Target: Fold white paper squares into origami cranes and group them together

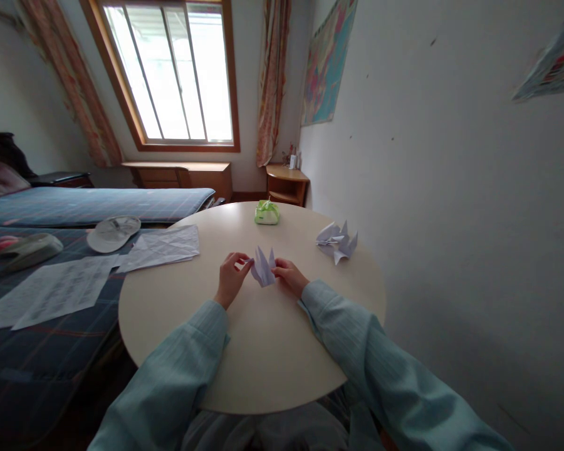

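Note:
A folded white paper crane (263, 269) is held just above the middle of the round table (272, 351), its pointed parts upward. My left hand (232, 274) pinches a tip on its left side between thumb and fingers. On the other side, my right hand (289, 274) is closed on the crane's right edge. More folded paper cranes (337, 241) lie in a small cluster on the table to the right, beyond my right hand.
A green tissue pack (267, 213) sits near the table's far edge. Paper sheets (162, 246) overlap the table's left edge, with printed sheets (68, 285) and a cap (113, 233) on the bed (94, 203). A white wall (451, 238) stands close on the right.

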Action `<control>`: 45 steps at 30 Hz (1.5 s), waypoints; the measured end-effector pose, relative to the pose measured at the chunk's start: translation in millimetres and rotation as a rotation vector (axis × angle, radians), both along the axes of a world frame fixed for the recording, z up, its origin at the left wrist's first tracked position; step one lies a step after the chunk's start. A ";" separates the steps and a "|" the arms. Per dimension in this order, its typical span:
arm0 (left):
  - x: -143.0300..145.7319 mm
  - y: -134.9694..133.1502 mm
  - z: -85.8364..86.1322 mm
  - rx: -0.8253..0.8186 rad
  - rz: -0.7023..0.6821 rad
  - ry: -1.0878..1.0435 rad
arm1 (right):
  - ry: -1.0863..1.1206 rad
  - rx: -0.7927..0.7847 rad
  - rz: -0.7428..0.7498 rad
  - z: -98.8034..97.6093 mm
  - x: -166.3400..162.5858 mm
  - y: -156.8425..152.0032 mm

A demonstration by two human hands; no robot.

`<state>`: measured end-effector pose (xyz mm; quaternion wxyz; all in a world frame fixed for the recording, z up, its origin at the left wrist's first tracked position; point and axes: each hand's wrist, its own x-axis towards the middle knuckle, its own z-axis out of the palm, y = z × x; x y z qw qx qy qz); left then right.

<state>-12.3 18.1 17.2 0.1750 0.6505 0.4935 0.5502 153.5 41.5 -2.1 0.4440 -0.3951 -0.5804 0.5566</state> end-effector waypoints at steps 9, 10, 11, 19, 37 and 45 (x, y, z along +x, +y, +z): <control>2.0 2.8 0.1 -0.093 -0.029 -0.111 | 0.020 0.004 0.005 -1.3 0.2 -0.7; 2.2 2.6 0.4 -0.099 -0.030 -0.112 | 0.022 0.005 0.004 -1.7 0.3 -0.4; 2.4 2.2 0.7 -0.102 -0.032 -0.110 | 0.025 0.006 0.000 -2.3 0.4 0.0; 0.1 0.0 1.6 -0.015 -0.018 -0.037 | 0.027 -0.007 -0.029 -6.0 0.8 3.1; 2.2 3.8 -2.1 -0.249 -0.173 -0.281 | 0.048 0.016 -0.007 -5.1 1.9 3.9; 3.5 2.0 -1.6 -0.278 -0.203 -0.285 | 0.033 0.037 0.006 -4.1 1.4 2.2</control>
